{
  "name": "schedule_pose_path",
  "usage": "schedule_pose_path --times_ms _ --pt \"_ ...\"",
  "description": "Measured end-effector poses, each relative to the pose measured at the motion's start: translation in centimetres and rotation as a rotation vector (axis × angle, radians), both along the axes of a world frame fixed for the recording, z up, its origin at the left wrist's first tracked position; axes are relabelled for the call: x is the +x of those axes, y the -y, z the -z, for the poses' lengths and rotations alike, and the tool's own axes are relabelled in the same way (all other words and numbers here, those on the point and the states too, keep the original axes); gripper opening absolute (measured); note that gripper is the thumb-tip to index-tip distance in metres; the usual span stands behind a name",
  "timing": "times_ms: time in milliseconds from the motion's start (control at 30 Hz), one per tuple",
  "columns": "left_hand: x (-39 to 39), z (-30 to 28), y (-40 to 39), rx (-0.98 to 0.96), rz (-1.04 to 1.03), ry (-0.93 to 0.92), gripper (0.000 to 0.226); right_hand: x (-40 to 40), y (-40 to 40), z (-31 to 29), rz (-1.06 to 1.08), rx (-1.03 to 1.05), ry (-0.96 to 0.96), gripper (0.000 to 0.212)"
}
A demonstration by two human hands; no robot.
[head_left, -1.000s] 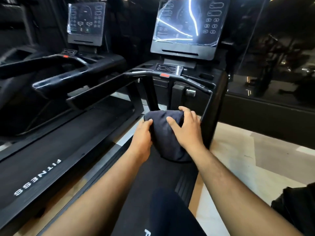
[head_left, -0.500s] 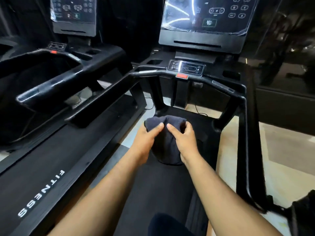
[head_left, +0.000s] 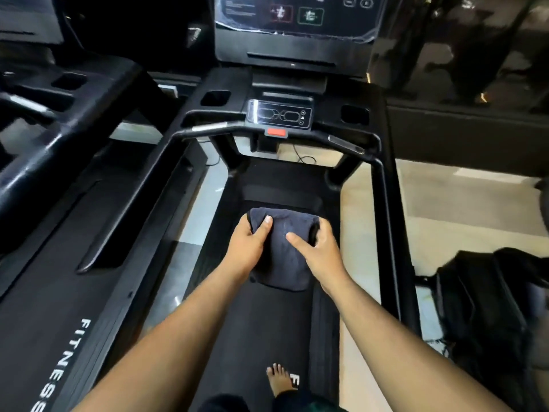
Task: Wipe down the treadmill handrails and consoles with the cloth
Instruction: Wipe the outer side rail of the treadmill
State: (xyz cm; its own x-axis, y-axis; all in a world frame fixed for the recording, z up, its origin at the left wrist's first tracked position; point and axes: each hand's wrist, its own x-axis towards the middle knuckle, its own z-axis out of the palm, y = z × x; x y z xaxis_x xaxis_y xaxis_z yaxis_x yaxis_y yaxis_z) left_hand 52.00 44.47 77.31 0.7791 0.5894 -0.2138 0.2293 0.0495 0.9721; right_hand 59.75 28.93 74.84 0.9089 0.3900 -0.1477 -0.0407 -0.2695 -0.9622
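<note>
We're standing on the belt (head_left: 261, 337) of a black treadmill (head_left: 386, 233) that fills most of the view, running from 6 o'clock up to 12. A second treadmill (head_left: 59, 263) sits alongside at 9 o'clock, "FITNESS" printed in white on its side rail, pretty blurry up top. At 12 o'clock is our machine's big console screen (head_left: 297, 13), dark with a red and a green icon lit and what looks like plastic film still on it. Over at 4 o'clock a black bag (head_left: 487, 307) sits on the pale floor (head_left: 430, 209), just beside the treadmill's right edge.

The front handrail (head_left: 237, 129) crosses the frame just above center, with a small control panel (head_left: 280, 115) on it and a red stop button (head_left: 276, 132) right under that. Cup holders sit on either side of the panel.

Dead center, we've got the dark cloth (head_left: 285, 257) held out in front of us over the belt, well short of the handrail. Left hand (head_left: 248, 245) grips its left edge, thumb on top. Right hand (head_left: 319, 248) grips the right edge, thumb lying across the front, fingers curled behind. The cloth hangs folded between them.

Down at 6 o'clock one bare foot (head_left: 279, 380) rests on the belt.
</note>
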Motion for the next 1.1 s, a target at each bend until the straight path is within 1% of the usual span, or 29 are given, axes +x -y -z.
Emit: schedule_pose_path --times_ms 67,133,233,300,367,433,500,600,733,833,933,1000,1100 --pt "0.4 0.5 0.4 -0.012 0.043 -0.014 0.02 -0.8 0.9 0.7 0.033 -0.04 -0.022 0.061" --pt "0.5 1.5 0.9 -0.051 0.128 -0.045 0.024 -1.9 1.7 1.3 0.108 -0.089 0.001 0.061" --pt "0.1 3.3 1.4 -0.12 0.331 -0.06 0.043 -3.9 3.2 1.5 0.272 -0.161 0.068 0.059" --pt "0.3 4.5 1.8 -0.102 0.474 -0.066 0.052 -5.2 4.5 1.0 0.38 -0.206 0.081 0.061" --pt "1.2 4.9 2.2 -0.059 0.632 -0.074 0.056 -6.5 5.9 0.8 0.478 -0.262 0.108 0.06" --pt "2.4 5.1 3.0 0.048 0.747 -0.076 0.052 -7.6 7.4 0.6 0.55 -0.306 0.122 0.057" --pt "3.5 5.0 4.0 0.155 0.815 -0.069 0.043 -8.4 8.9 0.6 0.632 -0.341 0.116 0.057" --pt "4.9 4.8 5.8 0.227 0.92 -0.086 0.029 -9.0 10.4 0.6 0.767 -0.398 0.087 0.055" --pt "7.9 4.8 8.5 0.464 1.138 -0.099 0.027 -9.1 12.2 2.8 0.936 -0.393 0.033 0.047" --pt "9.6 4.3 10.1 0.655 1.247 -0.119 0.025 -9.3 12.6 4.6 1.034 -0.362 -0.011 0.044" --pt "11.1 3.7 11.3 0.896 1.343 -0.058 0.023 -9.1 12.7 5.6 1.1 -0.417 -0.018 0.049" --pt "12.8 3.5 12.1 1.038 1.398 0.042 0.024 -8.5 12.9 5.7 1.139 -0.487 -0.025 0.051" --pt "15.3 3.7 13.8 1.228 1.49 0.182 0.036 -7.2 13.5 5.6 1.234 -0.564 -0.033 0.053"
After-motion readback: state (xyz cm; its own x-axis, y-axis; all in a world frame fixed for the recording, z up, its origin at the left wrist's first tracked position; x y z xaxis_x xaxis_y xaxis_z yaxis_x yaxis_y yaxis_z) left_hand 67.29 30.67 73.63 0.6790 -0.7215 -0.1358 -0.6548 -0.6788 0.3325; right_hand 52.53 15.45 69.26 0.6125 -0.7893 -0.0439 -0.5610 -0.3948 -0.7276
